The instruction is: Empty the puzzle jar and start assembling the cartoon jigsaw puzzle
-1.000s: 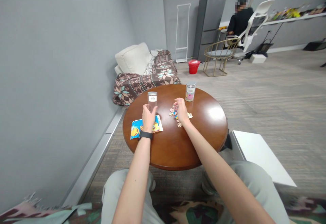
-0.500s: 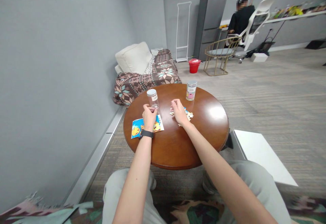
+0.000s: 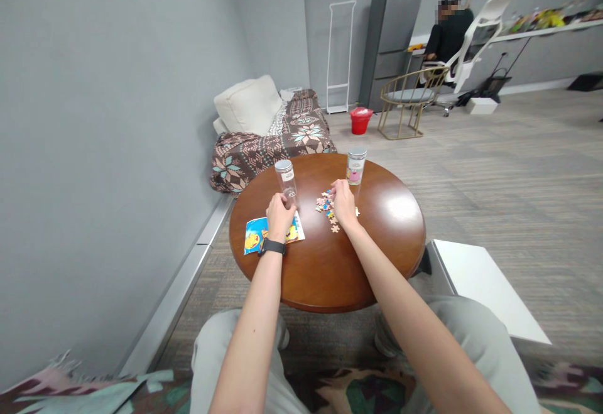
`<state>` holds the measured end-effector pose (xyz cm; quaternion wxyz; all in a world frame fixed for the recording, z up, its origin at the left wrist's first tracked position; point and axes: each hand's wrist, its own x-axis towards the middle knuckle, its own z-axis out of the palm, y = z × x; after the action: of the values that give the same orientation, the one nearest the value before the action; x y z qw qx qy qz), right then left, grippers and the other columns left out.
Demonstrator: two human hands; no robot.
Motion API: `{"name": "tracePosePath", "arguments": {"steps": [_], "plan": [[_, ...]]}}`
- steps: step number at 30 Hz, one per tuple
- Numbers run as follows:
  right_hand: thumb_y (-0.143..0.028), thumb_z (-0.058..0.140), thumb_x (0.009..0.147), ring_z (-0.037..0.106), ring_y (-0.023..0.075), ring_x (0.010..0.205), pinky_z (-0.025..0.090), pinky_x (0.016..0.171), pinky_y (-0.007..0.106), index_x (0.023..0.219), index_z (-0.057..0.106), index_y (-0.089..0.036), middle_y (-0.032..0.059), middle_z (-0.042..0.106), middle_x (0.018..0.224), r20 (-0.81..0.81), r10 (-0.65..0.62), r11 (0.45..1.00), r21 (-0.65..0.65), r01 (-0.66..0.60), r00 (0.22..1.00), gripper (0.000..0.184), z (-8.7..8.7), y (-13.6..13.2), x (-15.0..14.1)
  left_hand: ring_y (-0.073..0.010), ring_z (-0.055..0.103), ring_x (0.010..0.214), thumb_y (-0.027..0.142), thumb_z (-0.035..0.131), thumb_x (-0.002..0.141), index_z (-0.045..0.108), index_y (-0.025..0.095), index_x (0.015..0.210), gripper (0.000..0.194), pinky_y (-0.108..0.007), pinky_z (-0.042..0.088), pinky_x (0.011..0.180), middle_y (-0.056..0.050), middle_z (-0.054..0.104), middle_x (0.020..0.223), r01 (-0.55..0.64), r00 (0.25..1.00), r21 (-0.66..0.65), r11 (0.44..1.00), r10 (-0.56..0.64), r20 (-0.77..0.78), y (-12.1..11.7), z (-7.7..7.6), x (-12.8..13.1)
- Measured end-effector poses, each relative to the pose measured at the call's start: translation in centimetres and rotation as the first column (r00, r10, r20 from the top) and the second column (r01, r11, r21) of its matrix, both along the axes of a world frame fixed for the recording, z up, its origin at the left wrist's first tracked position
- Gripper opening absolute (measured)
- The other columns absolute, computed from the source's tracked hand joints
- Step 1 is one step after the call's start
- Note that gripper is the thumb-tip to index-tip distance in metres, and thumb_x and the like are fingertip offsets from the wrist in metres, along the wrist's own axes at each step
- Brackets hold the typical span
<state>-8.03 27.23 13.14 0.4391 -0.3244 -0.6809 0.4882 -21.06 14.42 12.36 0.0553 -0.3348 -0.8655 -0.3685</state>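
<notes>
Puzzle pieces (image 3: pixel 325 205) lying in a loose pile on the desk (image 3: pixel 325 276), partly under the right hand (image 3: pixel 343 200). Right grip looking narrow; can't tell if it's holding one. Left hand (image 3: pixel 279 214) hovering over the picture sheet (image 3: pixel 254 235), grip wide.

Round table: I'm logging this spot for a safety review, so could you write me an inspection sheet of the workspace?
Surface: brown round table, glossy, glare on the right.
Things: puzzle pieces, loose; clear jar, lidded; printed container, lidded; picture sheet, flat.
Clutter: white box on the floor, right of the table.
Hands: left hand over the sheet, right hand over the pieces; grip unclear.
Cables: nothing seen.
Surroundings: red bin, seated person behind.
</notes>
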Motion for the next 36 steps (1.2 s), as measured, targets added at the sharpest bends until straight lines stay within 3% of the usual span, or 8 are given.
{"name": "tracePosePath", "arguments": {"steps": [6, 11, 14, 20, 25, 30, 34, 36], "plan": [[-0.038, 0.023, 0.093, 0.056, 0.0244, 0.092, 0.039, 0.086, 0.037, 0.082, 0.046, -0.023, 0.0075, 0.061, 0.09, 0.135, -0.203, 0.979, 0.008, 0.204, 0.97, 0.03, 0.1, 1.2, 0.7, -0.0251, 0.058, 0.097, 0.024, 0.053, 0.08, 0.048, 0.02, 0.086, 0.008, -0.036, 0.042, 0.084, -0.008, 0.061, 0.096, -0.163, 0.981, -0.179, 0.97, 0.14, -0.133, -0.4, 1.3, 1.3], [-0.035, 0.028, 0.091, 0.053, 0.0293, 0.102, 0.037, 0.088, 0.042, 0.089, 0.051, -0.021, 0.0137, 0.059, 0.101, 0.313, -0.271, 0.962, 0.128, 0.243, 0.91, 0.028, -0.7, 1.2, 0.6, -0.029, 0.059, 0.1, 0.025, 0.049, 0.082, 0.058, 0.017, 0.087, 0.013, -0.039, 0.042, 0.086, -0.013, 0.064, 0.097, -0.215, 0.939, -0.27, 0.939, 0.123, -0.32, -0.5, 2.3, 2.1], [-0.033, 0.033, 0.087, 0.053, 0.03, 0.101, 0.038, 0.089, 0.043, 0.089, 0.053, -0.02, 0.0143, 0.058, 0.098, 0.378, -0.26, 0.964, 0.159, 0.214, 0.888, 0.024, -1.2, 1.2, 0.5, -0.0284, 0.063, 0.093, 0.027, 0.044, 0.085, 0.064, 0.016, 0.086, 0.022, -0.037, 0.043, 0.082, -0.014, 0.067, 0.092, -0.196, 0.958, -0.339, 0.92, 0.106, -0.266, -0.6, 2.5, 2.2], [-0.032, 0.029, 0.086, 0.051, 0.0294, 0.104, 0.036, 0.093, 0.041, 0.085, 0.05, -0.021, 0.0134, 0.058, 0.096, 0.343, -0.128, 0.99, 0.095, 0.101, 0.931, 0.023, -1.3, 1.6, 0.5, -0.0277, 0.065, 0.081, 0.03, 0.046, 0.084, 0.066, 0.016, 0.072, 0.026, -0.033, 0.043, 0.071, -0.016, 0.069, 0.08, 0.067, 0.996, -0.46, 0.885, -0.084, -0.017, -0.7, 2.4, 2.2], [-0.035, 0.032, 0.085, 0.052, 0.0291, 0.101, 0.037, 0.092, 0.041, 0.083, 0.048, -0.023, 0.012, 0.059, 0.097, 0.287, -0.118, 0.992, 0.001, 0.123, 0.95, 0.021, -0.9, 1.7, 0.7, -0.0195, 0.061, 0.078, 0.019, 0.053, 0.078, 0.058, 0.019, 0.076, 0.006, -0.029, 0.044, 0.071, -0.006, 0.065, 0.079, 0.276, 0.96, -0.338, 0.9, -0.271, 0.063, -0.5, 2.2, 2.4], [-0.033, 0.036, 0.081, 0.055, 0.0266, 0.095, 0.039, 0.089, 0.039, 0.076, 0.05, -0.024, 0.0079, 0.062, 0.091, 0.172, -0.141, 0.982, -0.097, 0.159, 0.975, 0.017, -1.2, 2.3, 0.8, -0.0157, 0.056, 0.081, 0.006, 0.054, 0.074, 0.053, 0.02, 0.085, 0.017, -0.027, 0.046, 0.075, -0.003, 0.059, 0.09, 0.493, 0.868, -0.193, 0.848, -0.493, 0.052, -0.5, 1.0, 2.0], [-0.032, 0.035, 0.077, 0.059, 0.023, 0.086, 0.045, 0.082, 0.035, 0.073, 0.051, -0.024, 0.005, 0.064, 0.086, 0.073, -0.144, 0.97, -0.187, 0.155, 0.987, 0.018, -2.2, 3.1, 0.4, -0.0156, 0.055, 0.082, 0.011, 0.057, 0.078, 0.052, 0.021, 0.087, 0.014, -0.029, 0.046, 0.077, -0.001, 0.056, 0.09, 0.511, 0.859, -0.105, 0.853, -0.507, 0.067, -0.3, 0.2, 1.7], [-0.033, 0.032, 0.077, 0.061, 0.0211, 0.081, 0.048, 0.076, 0.033, 0.075, 0.05, -0.024, 0.0045, 0.064, 0.082, 0.036, -0.109, 0.985, -0.134, 0.113, 0.993, 0.02, -2.7, 3.5, 0.1, -0.016, 0.055, 0.082, 0.015, 0.059, 0.079, 0.052, 0.021, 0.086, 0.012, -0.029, 0.046, 0.077, -0.002, 0.056, 0.09, 0.481, 0.877, -0.101, 0.871, -0.479, 0.042, -0.2, 0.2, 1.7]]}}
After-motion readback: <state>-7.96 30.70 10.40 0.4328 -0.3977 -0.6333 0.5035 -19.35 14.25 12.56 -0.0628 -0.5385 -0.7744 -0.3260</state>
